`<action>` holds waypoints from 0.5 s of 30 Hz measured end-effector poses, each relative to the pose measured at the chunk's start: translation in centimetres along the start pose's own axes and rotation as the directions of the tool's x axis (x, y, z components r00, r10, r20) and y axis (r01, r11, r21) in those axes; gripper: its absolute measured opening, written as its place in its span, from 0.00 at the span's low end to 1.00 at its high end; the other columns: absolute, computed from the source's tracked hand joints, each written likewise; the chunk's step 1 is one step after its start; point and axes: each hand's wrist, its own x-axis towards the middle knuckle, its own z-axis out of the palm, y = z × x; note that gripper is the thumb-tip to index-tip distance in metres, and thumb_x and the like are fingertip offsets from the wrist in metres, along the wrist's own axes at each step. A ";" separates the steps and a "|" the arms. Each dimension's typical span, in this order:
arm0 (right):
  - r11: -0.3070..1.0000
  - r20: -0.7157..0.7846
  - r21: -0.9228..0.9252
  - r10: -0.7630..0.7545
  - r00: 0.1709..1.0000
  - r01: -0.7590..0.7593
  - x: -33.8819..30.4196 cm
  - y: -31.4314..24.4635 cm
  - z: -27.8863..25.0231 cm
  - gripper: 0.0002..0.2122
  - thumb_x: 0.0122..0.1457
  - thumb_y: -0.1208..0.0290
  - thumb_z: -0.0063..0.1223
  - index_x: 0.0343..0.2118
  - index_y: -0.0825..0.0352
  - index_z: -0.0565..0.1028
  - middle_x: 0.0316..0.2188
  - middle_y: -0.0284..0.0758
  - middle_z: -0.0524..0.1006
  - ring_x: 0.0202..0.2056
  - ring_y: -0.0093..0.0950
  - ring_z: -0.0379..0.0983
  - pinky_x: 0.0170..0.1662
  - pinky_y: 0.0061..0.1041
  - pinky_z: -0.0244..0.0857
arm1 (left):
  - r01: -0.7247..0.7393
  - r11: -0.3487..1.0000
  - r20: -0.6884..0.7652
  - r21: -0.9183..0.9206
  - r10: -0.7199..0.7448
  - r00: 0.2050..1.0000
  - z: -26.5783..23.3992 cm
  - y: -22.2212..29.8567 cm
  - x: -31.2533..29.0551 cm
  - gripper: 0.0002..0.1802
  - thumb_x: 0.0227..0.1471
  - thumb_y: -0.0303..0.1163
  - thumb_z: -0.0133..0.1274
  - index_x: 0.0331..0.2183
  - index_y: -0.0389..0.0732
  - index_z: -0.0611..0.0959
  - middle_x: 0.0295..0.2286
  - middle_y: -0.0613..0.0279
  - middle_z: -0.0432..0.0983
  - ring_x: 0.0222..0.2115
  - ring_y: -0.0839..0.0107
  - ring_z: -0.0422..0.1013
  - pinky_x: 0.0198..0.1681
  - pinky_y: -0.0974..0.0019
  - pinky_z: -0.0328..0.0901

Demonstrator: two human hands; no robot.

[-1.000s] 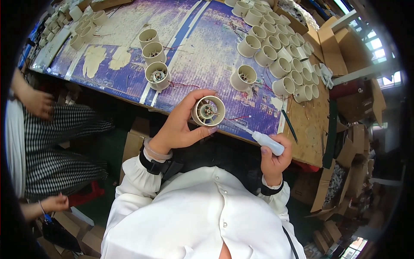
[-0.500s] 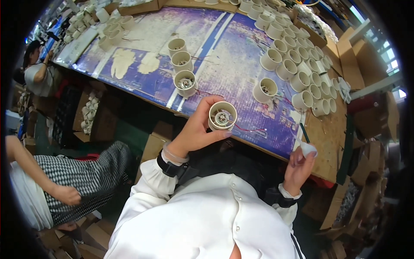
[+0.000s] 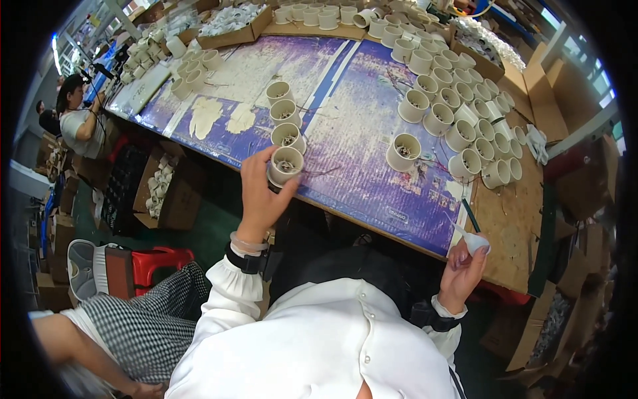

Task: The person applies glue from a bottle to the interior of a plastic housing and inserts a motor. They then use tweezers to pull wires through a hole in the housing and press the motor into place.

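Note:
My left hand (image 3: 258, 199) curls thumb and fingers around a cream-coloured cylindrical housing (image 3: 286, 163), with a round part inside and thin red wires trailing right. This housing stands at the near end of a short row, right in front of another housing (image 3: 289, 137). In my right hand (image 3: 460, 274), just off the table's front edge, is a small white bottle (image 3: 475, 244) with a thin pointed nozzle. A single housing (image 3: 404, 151) with wires stands apart, between my hands and farther back.
Many similar housings (image 3: 464, 133) crowd the right side of the purple-covered table (image 3: 359, 166). A dark green stick (image 3: 470, 216) lies near the right hand. Cardboard boxes (image 3: 239, 30) line the back. One person (image 3: 83, 123) works at far left; another sits close on my left.
My left hand has carried the housing left and away from me, to the near end of the row. My right hand has barely moved, still holding the bottle.

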 end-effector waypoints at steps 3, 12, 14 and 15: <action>1.000 0.001 0.011 -0.002 1.000 0.002 0.0 -0.3 -0.2 0.16 0.64 0.57 0.44 0.44 0.67 0.67 0.19 0.26 0.59 0.21 0.14 0.53 0.23 0.14 0.47 | 0.090 0.996 -0.053 -0.014 -0.091 0.994 0.0 -1.8 0.4 0.34 0.40 0.32 0.63 0.49 0.36 0.69 0.42 0.51 0.69 0.44 0.55 0.63 0.50 0.58 0.57; 0.967 0.095 0.215 0.116 0.989 -0.134 0.8 -0.2 0.3 0.13 0.65 0.59 0.42 0.42 0.64 0.68 0.18 0.25 0.59 0.21 0.15 0.53 0.23 0.15 0.48 | 0.025 0.994 -0.256 0.103 0.002 0.967 0.4 1.7 1.7 0.40 0.42 0.30 0.61 0.55 0.34 0.62 0.51 0.48 0.63 0.48 0.54 0.63 0.52 0.60 0.57; 0.954 0.092 0.255 0.142 0.986 -0.161 0.8 0.0 0.6 0.13 0.65 0.59 0.42 0.42 0.64 0.68 0.18 0.25 0.59 0.21 0.15 0.53 0.23 0.16 0.48 | -0.005 0.979 -0.041 -0.202 -0.003 0.999 1.9 5.0 2.4 0.41 0.41 0.30 0.62 0.55 0.34 0.61 0.52 0.47 0.62 0.49 0.54 0.62 0.52 0.60 0.57; 0.926 0.134 0.307 0.184 0.974 -0.218 0.8 0.0 0.8 0.13 0.65 0.58 0.41 0.41 0.63 0.68 0.18 0.25 0.59 0.20 0.16 0.52 0.23 0.16 0.48 | 0.004 0.941 0.057 -0.337 0.016 0.998 2.7 6.5 2.6 0.41 0.41 0.30 0.62 0.56 0.34 0.61 0.53 0.47 0.61 0.50 0.54 0.62 0.52 0.60 0.58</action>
